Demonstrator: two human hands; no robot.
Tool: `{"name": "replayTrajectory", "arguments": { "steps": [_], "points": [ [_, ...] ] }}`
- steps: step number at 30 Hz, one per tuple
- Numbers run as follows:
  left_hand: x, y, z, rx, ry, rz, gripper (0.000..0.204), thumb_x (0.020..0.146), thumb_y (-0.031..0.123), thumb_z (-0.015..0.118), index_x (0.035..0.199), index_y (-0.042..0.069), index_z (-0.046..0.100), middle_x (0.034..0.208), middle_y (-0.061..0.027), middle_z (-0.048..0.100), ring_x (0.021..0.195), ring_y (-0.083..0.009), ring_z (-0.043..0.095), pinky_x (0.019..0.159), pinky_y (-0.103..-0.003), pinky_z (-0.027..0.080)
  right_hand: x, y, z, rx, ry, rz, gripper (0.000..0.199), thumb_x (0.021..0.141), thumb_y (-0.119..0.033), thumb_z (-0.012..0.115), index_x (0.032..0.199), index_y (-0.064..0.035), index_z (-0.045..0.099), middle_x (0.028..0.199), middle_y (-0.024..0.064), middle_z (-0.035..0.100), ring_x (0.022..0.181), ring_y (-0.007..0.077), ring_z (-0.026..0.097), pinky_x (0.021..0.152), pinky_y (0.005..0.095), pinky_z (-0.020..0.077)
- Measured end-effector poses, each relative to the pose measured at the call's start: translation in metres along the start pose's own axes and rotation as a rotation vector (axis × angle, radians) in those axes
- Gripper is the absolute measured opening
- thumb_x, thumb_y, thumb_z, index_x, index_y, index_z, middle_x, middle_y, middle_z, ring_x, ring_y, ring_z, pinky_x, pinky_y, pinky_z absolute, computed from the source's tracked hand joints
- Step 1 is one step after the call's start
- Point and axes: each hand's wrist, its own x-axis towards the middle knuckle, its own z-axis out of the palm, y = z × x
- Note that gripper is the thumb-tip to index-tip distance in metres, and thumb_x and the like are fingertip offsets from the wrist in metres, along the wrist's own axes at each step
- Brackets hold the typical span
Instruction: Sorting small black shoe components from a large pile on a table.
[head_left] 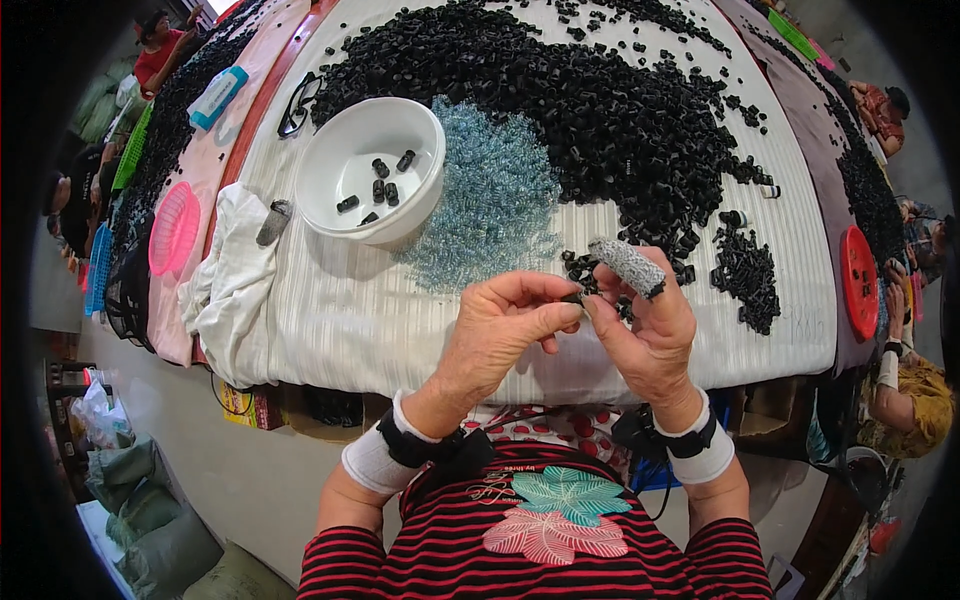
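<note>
My left hand [500, 325] is closed in a pinch on a small black plastic piece [573, 298], just above the near edge of the table. Facing it, my right hand [648, 335] brings its thumb tip against the same spot. Whatever its fingertips pinch is too small to make out. A grey knitted finger sleeve [627, 266] covers the raised index finger of that hand. Beyond the hands lies a heap of tiny bluish, shiny parts [485, 190] that look like springs. Behind and right of it spreads a large heap of black plastic pieces [640, 130].
A white bowl [318, 215] with several black pieces stands left of the bluish heap. Near it are a white cloth [235, 285], a grey finger sleeve [273, 222] and black glasses [297, 105]. A red tray [856, 275] sits far right; other people work at neighbouring tables.
</note>
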Motion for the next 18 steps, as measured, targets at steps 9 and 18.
{"name": "replayTrajectory", "arguments": {
  "steps": [9,18],
  "points": [
    [-0.005,0.001,0.004,0.08,0.009,-0.013,0.022,0.081,0.002,0.067,0.103,-0.002,0.062,0.095,-0.0114,0.067,0.08,-0.0146,0.065,0.062,-0.023,0.053,-0.008,-0.001,-0.006,0.042,-0.092,0.006,0.027,0.074,0.008,0.064,0.1,0.0012,0.059,0.083,0.0094,0.059,0.068,0.0188,0.06,0.06,0.0282,0.0484],
    [-0.01,-0.004,-0.002,0.119,0.028,-0.046,0.02,0.082,0.0,0.066,0.101,-0.003,0.061,0.09,-0.0108,0.066,0.076,-0.0171,0.066,0.062,-0.025,0.055,-0.01,-0.006,-0.013,-0.16,-0.032,-0.033,0.033,0.074,0.008,0.064,0.107,0.0009,0.059,0.09,0.0092,0.061,0.067,0.0146,0.055,0.06,0.0252,0.0459]
  ]
}}
